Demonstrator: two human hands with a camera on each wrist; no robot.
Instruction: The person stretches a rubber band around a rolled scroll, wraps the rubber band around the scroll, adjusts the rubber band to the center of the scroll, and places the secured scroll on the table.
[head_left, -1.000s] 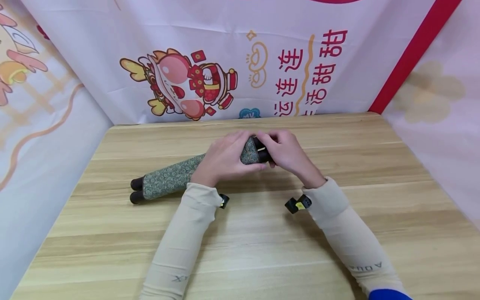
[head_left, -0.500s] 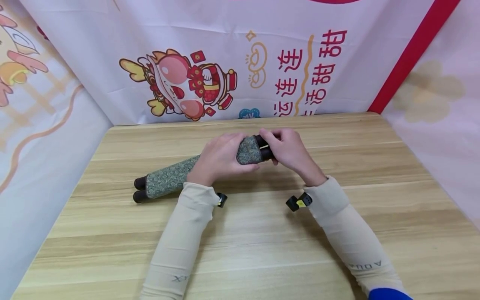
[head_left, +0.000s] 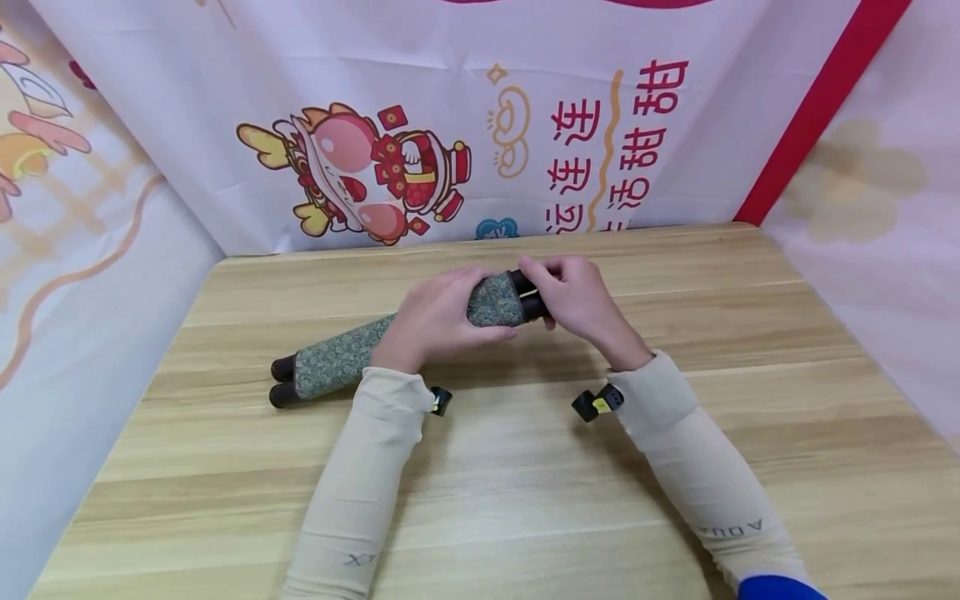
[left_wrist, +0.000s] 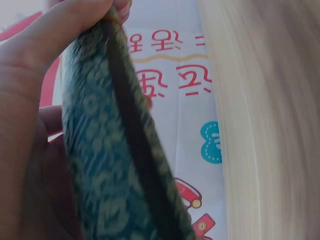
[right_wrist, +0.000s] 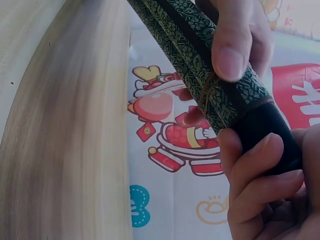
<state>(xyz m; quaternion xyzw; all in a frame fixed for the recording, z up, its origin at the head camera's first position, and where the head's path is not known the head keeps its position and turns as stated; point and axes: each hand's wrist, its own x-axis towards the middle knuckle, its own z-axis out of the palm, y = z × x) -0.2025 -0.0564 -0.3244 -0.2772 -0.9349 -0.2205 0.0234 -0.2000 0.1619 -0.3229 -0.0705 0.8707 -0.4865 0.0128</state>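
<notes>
A long rolled scroll [head_left: 337, 362] in green patterned brocade, with dark roller ends in pairs, slants across the tabletop. My left hand [head_left: 438, 317] grips it right of its middle, thumb on the near side and fingers over the far side. At the right end, my right hand [head_left: 577, 300] holds the dark roller ends [right_wrist: 265, 132], its fingers curled round them in the right wrist view. A thin cord [right_wrist: 205, 92] loops round the brocade close to that end. A dark strip [left_wrist: 132, 120] runs along the roll in the left wrist view.
The wooden table [head_left: 480, 500] ends at the back against a white cloth backdrop [head_left: 465, 50] with cartoon figures and red lettering. Similar cloth hangs at both sides. A small black camera sits at each wrist.
The scroll has shifted slightly to the right, and my left hand has slid a little leftward along it. My right hand has moved slightly right, still holding the end.
</notes>
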